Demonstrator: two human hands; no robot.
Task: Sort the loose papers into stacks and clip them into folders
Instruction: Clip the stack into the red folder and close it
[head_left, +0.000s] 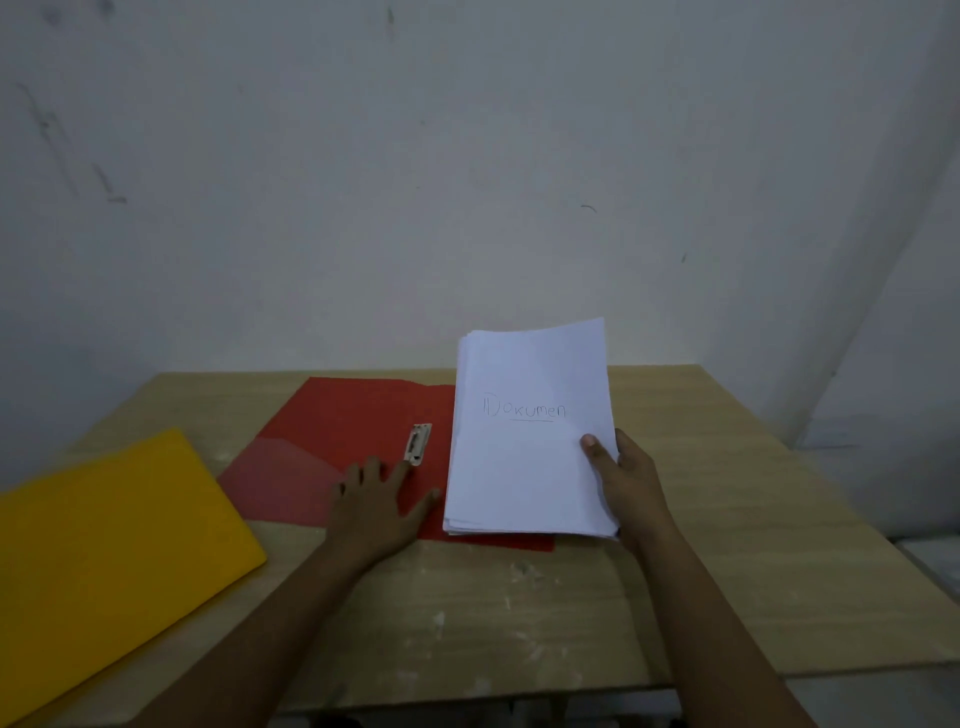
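Observation:
A red folder (343, 431) lies open on the wooden table (727, 545), its metal clip (418, 442) near the spine. My left hand (379, 499) rests flat on the folder with fingers spread, a fingertip touching the clip's near end. My right hand (623, 483) grips a stack of white papers (524, 467) by its right edge, thumb on top. The top sheet reads "Dokumen". The stack is tilted up over the folder's right half, its near edge down by the folder.
A closed yellow folder (114, 545) lies at the left of the table, reaching the front edge. A bare white wall stands right behind the table. Bare wood shows to the right of the papers and along the front.

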